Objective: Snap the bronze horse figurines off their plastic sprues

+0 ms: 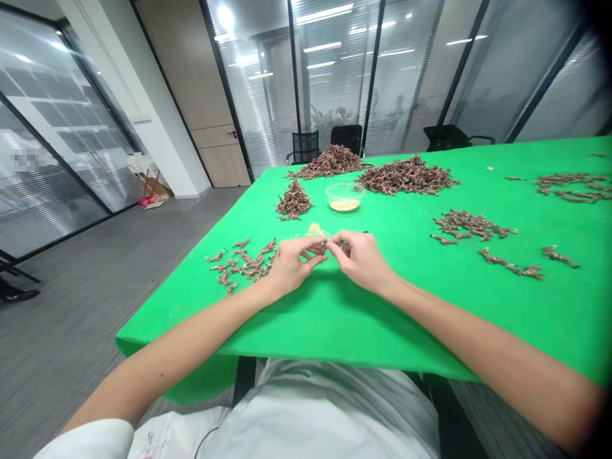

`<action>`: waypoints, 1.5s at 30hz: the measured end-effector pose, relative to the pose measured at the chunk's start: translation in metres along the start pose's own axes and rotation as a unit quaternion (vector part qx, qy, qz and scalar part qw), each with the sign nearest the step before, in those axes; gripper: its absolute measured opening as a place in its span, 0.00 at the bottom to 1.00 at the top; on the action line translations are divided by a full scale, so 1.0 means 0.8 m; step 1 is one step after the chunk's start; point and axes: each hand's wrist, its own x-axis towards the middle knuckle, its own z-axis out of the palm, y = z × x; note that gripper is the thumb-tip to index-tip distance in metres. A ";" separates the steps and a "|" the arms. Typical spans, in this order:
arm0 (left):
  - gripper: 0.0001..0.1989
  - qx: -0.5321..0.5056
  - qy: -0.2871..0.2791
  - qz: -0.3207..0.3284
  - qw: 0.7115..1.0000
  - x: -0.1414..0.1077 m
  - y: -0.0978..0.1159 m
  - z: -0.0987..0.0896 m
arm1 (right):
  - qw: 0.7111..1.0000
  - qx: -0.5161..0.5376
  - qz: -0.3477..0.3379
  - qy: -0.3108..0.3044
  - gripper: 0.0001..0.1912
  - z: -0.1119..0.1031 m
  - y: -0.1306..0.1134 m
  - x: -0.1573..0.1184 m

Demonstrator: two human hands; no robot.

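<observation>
My left hand point(294, 266) and my right hand point(358, 258) meet above the green cloth point(363, 319), fingertips close together. Whatever lies between the fingertips is too small to make out. A loose scatter of brown twig-like pieces point(241, 264) lies just left of my left hand. A small heap of pale yellow bits point(314, 231) sits just beyond my fingertips. Behind it stands a clear plastic bowl point(344, 196) holding similar yellow bits. Larger brown heaps point(406, 176) lie farther back.
More brown heaps and scattered pieces point(471, 224) lie on the right of the green-covered table. Its near edge hangs over my lap. Black chairs point(440, 137) stand beyond the far edge, in front of glass walls. A grey carpet floor point(95, 306) lies to the left.
</observation>
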 end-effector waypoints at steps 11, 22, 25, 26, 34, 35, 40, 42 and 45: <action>0.16 -0.012 0.002 0.018 1.000 -0.001 -0.003 0.000 | 0.989 0.118 0.083 -0.037 0.15 -0.001 -0.002 -0.001; 0.18 -0.052 -0.001 -0.016 0.999 -0.002 0.002 0.001 | 0.936 0.285 0.183 -0.091 0.29 -0.007 0.005 0.007; 0.18 -0.058 -0.001 -0.023 0.998 -0.002 0.003 0.002 | 0.927 0.306 0.196 -0.097 0.28 -0.007 0.009 0.007; 0.18 -0.059 -0.002 -0.024 0.998 -0.002 0.003 0.002 | 0.924 0.310 0.200 -0.099 0.28 -0.007 0.011 0.007; 0.19 -0.065 -0.011 -0.021 0.998 -0.003 0.002 0.002 | 0.917 0.320 0.205 -0.119 0.26 -0.008 0.017 0.007; 0.19 -0.065 -0.012 -0.020 0.998 -0.003 0.002 0.002 | 0.917 0.320 0.205 -0.121 0.26 -0.008 0.017 0.007; 0.19 -0.069 -0.020 -0.017 0.997 -0.004 0.004 0.003 | 0.914 0.326 0.203 -0.132 0.26 -0.007 0.022 0.007; 0.19 -0.075 -0.021 -0.018 0.997 -0.005 0.005 0.003 | 0.913 0.329 0.201 -0.134 0.26 -0.007 0.023 0.007; 0.19 -0.086 -0.020 -0.022 0.996 -0.007 0.008 0.003 | 0.913 0.327 0.199 -0.141 0.25 -0.009 0.022 0.007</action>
